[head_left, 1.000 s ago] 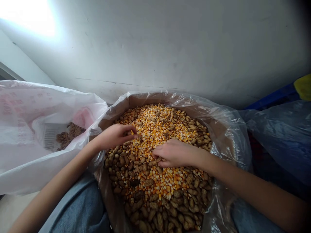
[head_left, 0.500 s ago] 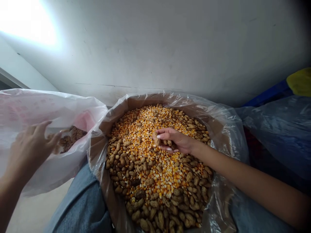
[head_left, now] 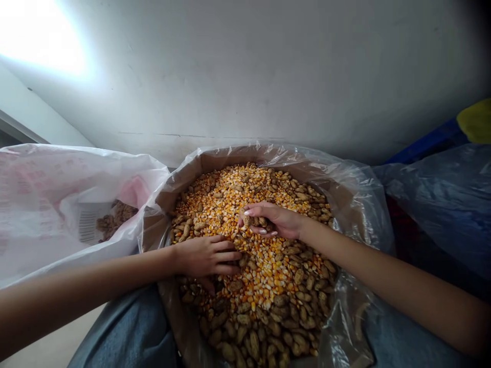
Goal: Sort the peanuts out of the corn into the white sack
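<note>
Corn kernels (head_left: 264, 283) and unshelled peanuts (head_left: 253, 342) lie mixed in a large box lined with clear plastic (head_left: 356, 204). My right hand (head_left: 272, 220) is cupped above the middle of the mix, its fingers closed around several peanuts (head_left: 263, 222). Lower and to its left, my left hand (head_left: 209, 256) reaches palm down onto the peanuts and corn. Its fingers are stretched and slightly apart, with the thumb pointing down toward the pile. What lies under that palm is hidden.
At the left, a white plastic sack (head_left: 34, 204) with pink print gapes beside the box, with peanuts (head_left: 117, 219) inside. A pale wall (head_left: 249, 71) rises behind. On the right are a clear plastic sheet (head_left: 445, 199) and a blue edge (head_left: 425, 140) with something yellow (head_left: 475, 122).
My left hand has moved right, from over the white sack to the pile in the box. My right hand has barely moved and still holds the peanuts.
</note>
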Demonstrator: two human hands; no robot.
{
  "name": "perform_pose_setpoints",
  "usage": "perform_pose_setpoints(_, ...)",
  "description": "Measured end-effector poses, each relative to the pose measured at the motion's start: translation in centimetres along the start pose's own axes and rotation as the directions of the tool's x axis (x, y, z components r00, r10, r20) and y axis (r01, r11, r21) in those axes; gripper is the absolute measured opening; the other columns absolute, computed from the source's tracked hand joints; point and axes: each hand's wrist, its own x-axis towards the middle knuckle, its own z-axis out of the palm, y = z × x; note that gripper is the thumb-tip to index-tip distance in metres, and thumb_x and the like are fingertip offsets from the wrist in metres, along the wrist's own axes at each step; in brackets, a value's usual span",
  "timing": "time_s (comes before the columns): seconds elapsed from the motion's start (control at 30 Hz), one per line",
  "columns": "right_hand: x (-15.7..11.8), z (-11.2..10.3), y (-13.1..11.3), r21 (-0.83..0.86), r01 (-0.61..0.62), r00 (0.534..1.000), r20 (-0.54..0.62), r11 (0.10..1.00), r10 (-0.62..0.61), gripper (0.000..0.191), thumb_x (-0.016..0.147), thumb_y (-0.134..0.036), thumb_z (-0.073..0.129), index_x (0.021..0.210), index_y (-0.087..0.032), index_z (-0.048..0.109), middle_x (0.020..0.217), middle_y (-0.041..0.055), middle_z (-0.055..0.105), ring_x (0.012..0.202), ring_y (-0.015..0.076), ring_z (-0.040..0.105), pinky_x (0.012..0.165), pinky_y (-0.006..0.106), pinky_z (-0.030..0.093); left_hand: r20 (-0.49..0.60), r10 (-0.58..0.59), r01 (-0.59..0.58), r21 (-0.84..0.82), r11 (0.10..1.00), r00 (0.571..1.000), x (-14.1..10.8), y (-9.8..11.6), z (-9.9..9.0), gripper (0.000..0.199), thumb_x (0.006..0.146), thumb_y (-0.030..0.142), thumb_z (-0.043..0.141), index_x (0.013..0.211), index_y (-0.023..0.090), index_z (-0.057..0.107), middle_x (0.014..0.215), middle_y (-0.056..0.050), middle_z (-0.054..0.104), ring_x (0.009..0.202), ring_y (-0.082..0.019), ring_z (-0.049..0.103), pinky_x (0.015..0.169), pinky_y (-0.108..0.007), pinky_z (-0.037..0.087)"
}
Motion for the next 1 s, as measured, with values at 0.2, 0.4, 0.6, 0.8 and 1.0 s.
perform_pose_setpoints(0.2, -0.2, 0.2, -0.1, -0.066, 0.005, 0.999, 0.033, 0.998, -0.003, 0.016, 0.072, -0.027, 0.052, 0.077, -0.012, 0.055, 0.056, -0.0031, 0.046, 0.040, 0.0029, 0.036, 0.027, 0.011, 0.021, 0.094, 0.061, -0.064, 0.032, 0.997, 0.994, 0.4, 1.0, 0.5, 0.041, 0.073, 0.041, 0.048, 0.106, 0.018, 0.049, 0.106, -0.011, 0.052, 0.082, -0.023, 0.047, 0.061, -0.033, 0.037)
perform_pose_setpoints(0.4, -0.2, -0.1, -0.1, -0.070, 0.006, 0.999, 0.046, 0.998, -0.003, 0.016, 0.070, -0.027, 0.054, 0.076, -0.012, 0.055, 0.064, -0.0013, 0.050, 0.041, 0.0024, 0.038, 0.027, 0.011, 0.021, 0.101, 0.030, -0.013, -0.165, 0.986, 0.994, 0.0, 1.1, 0.2, 0.019, 0.076, 0.026, 0.047, 0.093, 0.022, 0.052, 0.086, -0.007, 0.055, 0.068, -0.016, 0.049, 0.047, -0.025, 0.032)
perform_pose_setpoints(0.6, -0.2, -0.6, -0.5, 0.032, 0.036, 0.999, -0.003, 0.999, -0.036, 0.013, 0.069, -0.025, 0.056, 0.074, -0.014, 0.053, 0.066, -0.0010, 0.052, 0.041, 0.0023, 0.040, 0.028, 0.011, 0.021, 0.197, -0.428, 0.346, -0.888, 0.303, 0.882, 0.9, -0.3, -1.6, 0.015, 0.073, 0.018, 0.045, 0.087, 0.018, 0.050, 0.075, -0.001, 0.053, 0.060, -0.010, 0.048, 0.051, -0.020, 0.037)
perform_pose_setpoints(0.8, 0.0, -1.1, -0.9, 0.231, 0.194, 0.971, -0.182, 0.954, -0.153, 0.013, 0.065, -0.020, 0.060, 0.071, -0.016, 0.049, 0.057, -0.0054, 0.045, 0.041, 0.0027, 0.041, 0.027, 0.010, 0.020, 0.351, -0.521, -0.091, -0.757, -0.647, 0.778, 3.4, -1.3, -1.8, 0.018, 0.066, 0.016, 0.046, 0.084, 0.017, 0.048, 0.079, 0.000, 0.053, 0.061, -0.010, 0.054, 0.046, -0.019, 0.042)
perform_pose_setpoints(1.0, 0.1, -1.1, -0.8, 0.266, 0.210, 0.956, -0.256, 0.941, -0.141, 0.017, 0.063, -0.019, 0.062, 0.073, -0.017, 0.049, 0.054, -0.0063, 0.043, 0.042, 0.0037, 0.043, 0.028, 0.010, 0.021, 0.298, -0.516, -0.315, -0.523, -0.792, 0.803, 3.3, -2.1, -1.8, 0.023, 0.070, 0.022, 0.045, 0.091, 0.015, 0.051, 0.098, -0.007, 0.058, 0.094, -0.023, 0.055, 0.081, -0.042, 0.040)
